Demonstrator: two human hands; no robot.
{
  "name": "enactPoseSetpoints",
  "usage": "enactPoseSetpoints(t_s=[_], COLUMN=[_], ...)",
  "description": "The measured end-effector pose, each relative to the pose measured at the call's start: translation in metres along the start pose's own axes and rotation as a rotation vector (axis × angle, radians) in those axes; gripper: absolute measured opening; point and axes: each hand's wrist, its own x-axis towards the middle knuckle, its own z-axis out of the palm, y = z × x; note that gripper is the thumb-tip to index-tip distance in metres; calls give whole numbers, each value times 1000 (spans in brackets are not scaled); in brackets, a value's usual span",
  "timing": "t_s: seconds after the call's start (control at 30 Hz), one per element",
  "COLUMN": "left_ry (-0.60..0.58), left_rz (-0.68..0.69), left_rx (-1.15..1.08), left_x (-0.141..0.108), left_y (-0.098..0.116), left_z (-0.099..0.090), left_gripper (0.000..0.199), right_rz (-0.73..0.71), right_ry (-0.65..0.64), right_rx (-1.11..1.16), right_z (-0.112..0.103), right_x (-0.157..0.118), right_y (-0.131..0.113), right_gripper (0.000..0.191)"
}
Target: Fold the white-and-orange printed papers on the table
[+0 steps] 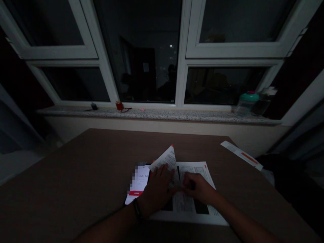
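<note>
A printed sheet (187, 216) with text and dark picture blocks lies on the table in front of me. Its upper left part is folded over into a slanted flap (165, 158) with a red corner. My left hand (158, 189) lies on this flap, fingers stretched out flat, thumb pointing right. Close to that thumb, my right hand (196, 185) is closed, its fingertips pinching at the paper's edge; the exact grip is partly hidden. A lit phone (139, 180) showing a timer lies just left of my left hand, partly beneath the sheet's edge.
A white paper strip (241, 155) with an orange bar lies along the table's right edge. On the granite windowsill (162, 114) stand a teal-lidded clear container (245, 103), a small red jar (118, 105) and a small dark object (94, 106). Windows rise behind; lighting is dim.
</note>
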Motion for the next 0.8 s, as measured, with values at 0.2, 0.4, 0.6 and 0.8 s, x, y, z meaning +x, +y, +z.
enactPoseSetpoints(t_s=[0.2,0.4,0.6,0.8], left_ry=[-55,-72,57,61], left_rz=[142,289,0,-49], left_rx=[-47,-172,-67,-56], left_x=[0,0,0,4], left_y=[8,13,2,-3], left_z=[-13,-17,-7,-11], left_gripper=[50,40,53,46], right_rz=[41,45,39,27], right_ry=[244,292,275,281], right_rx=[-34,-56,-130,-156], right_z=[-1,-2,-2,-1], right_x=[7,7,5,4], right_y=[6,8,10,8], right_gripper=[16,12,11,10])
